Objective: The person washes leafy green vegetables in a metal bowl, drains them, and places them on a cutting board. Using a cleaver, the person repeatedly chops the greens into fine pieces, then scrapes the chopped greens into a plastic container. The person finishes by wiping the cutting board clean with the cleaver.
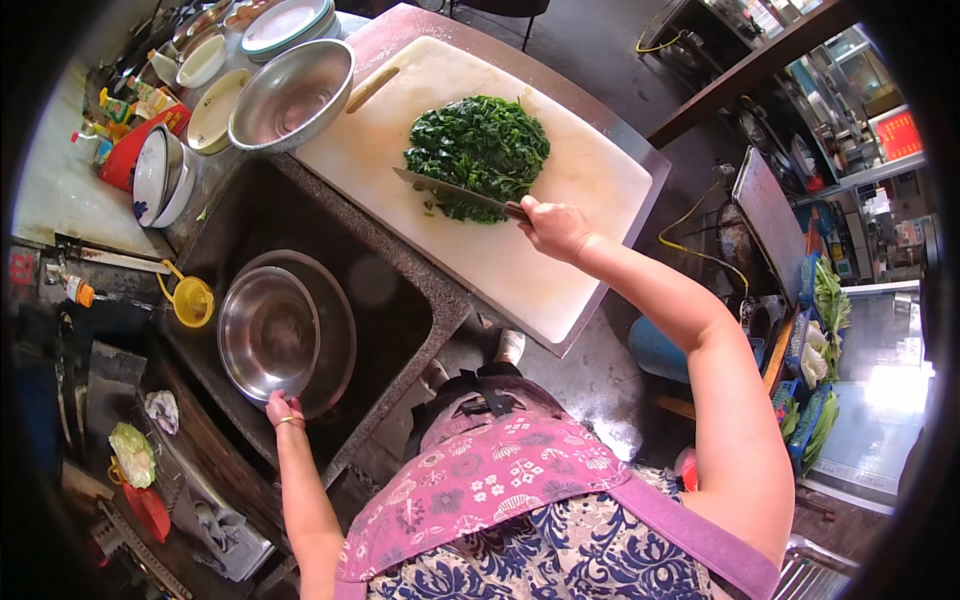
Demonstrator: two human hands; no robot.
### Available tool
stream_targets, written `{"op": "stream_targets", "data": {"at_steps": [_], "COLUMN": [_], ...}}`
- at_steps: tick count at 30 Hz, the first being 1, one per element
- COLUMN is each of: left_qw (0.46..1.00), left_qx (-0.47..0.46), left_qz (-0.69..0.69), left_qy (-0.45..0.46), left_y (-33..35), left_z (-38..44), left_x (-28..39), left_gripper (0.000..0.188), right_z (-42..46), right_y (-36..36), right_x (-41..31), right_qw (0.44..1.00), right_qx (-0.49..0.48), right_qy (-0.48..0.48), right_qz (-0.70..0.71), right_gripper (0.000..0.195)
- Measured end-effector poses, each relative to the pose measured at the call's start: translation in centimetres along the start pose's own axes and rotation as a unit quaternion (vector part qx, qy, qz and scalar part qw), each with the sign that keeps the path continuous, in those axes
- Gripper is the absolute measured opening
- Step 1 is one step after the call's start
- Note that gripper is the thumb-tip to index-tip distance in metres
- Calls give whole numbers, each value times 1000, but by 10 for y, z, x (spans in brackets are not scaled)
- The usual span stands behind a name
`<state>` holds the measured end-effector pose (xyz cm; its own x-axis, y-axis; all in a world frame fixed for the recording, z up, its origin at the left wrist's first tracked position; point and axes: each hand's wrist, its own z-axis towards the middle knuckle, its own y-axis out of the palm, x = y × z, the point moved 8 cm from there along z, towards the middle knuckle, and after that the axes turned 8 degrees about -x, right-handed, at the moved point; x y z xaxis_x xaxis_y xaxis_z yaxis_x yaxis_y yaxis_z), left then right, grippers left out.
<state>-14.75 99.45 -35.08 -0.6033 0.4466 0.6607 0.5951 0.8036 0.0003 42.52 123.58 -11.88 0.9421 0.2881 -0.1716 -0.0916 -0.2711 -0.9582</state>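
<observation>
My right hand (556,227) grips the handle of a kitchen knife (457,193). Its blade lies against the near side of a heap of chopped leafy greens (480,142), partly over it. Under the greens is a thick white cutting board (540,281) with a handle slot at its far left. Over the dark sink, my left hand (285,411) holds the near rim of a stainless steel bowl (270,330). A larger metal basin (337,337) shows behind and beneath that bowl; whether the two touch I cannot tell.
A large metal bowl (292,97) stands on the counter by the board's left corner, near stacked plates (285,26). The stone sink (390,315) has a raised rim. A yellow plastic ladle (191,300) hangs over its left edge. Vegetable baskets (814,420) stand at the right.
</observation>
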Motion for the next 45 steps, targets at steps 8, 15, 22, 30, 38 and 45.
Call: {"op": "stream_targets", "data": {"at_steps": [8, 15, 22, 30, 38, 45], "left_qw": [998, 992, 987, 976, 977, 974], "left_qx": [-27, -81, -139, -208, -198, -202], "left_qz": [-47, -88, -54, -26, -30, 11], "left_qy": [-14, -42, -58, -60, -73, -102], "left_y": [18, 15, 31, 52, 46, 63], "left_z": [-7, -14, -34, -46, -25, -45], "left_x": [-19, -21, -26, -20, -24, -28], "left_gripper": [13, 12, 15, 19, 11, 19], "right_z": [0, -6, -13, -12, -28, -13], "right_y": [9, -25, -47, -23, -18, 28], "right_x": [10, -3, 13, 28, 18, 9], "right_qw": [999, 992, 967, 944, 925, 952], "right_qx": [-2, 64, 120, 44, 15, 31], "right_qy": [25, 48, 113, 172, 205, 181], "right_qz": [33, 96, 192, 280, 318, 244], "right_gripper": [24, 26, 31, 29, 28, 30]}}
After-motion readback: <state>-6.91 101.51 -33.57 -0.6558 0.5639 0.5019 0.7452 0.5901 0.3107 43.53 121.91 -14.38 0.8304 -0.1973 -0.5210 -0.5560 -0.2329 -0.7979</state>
